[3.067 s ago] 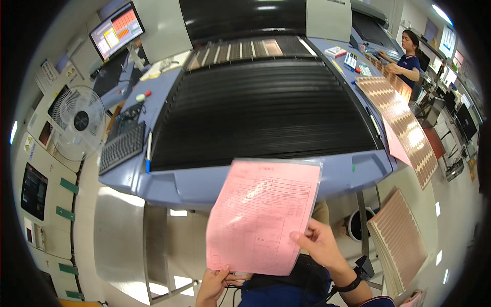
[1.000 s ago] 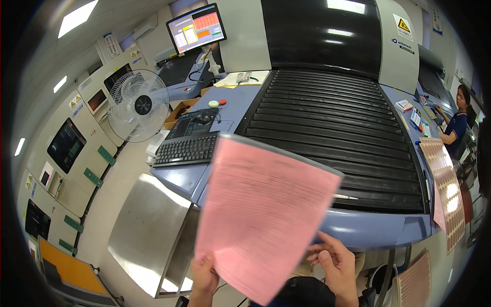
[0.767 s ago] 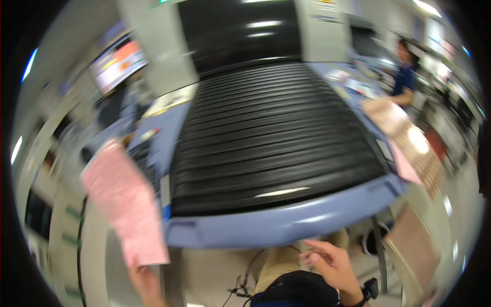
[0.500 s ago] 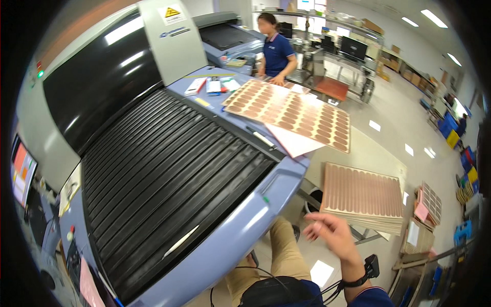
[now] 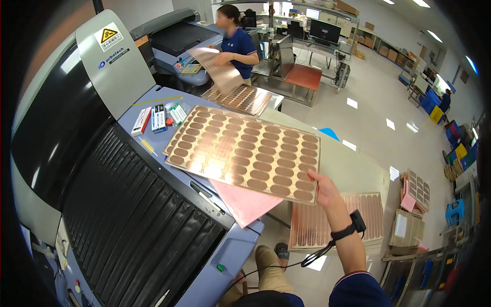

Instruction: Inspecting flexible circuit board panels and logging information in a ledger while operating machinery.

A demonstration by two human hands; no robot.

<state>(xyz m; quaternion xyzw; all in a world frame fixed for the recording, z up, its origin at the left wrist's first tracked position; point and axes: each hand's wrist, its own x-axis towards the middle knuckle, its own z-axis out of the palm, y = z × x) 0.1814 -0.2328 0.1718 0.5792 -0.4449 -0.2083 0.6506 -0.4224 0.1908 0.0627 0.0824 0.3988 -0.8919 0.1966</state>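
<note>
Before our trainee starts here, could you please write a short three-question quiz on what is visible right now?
1. What does the person's right hand grip? A) a marker; B) a patterned panel; C) the red bench.
2. True or false: the pink sheet lies on top of that panel.
3. Fill in the colour: the wrist strap on the person's right arm is ____.

Key:
1. B; the thumb presses on its right-hand end.
2. False; the sheet sticks out from beneath it.
3. Black.
</note>
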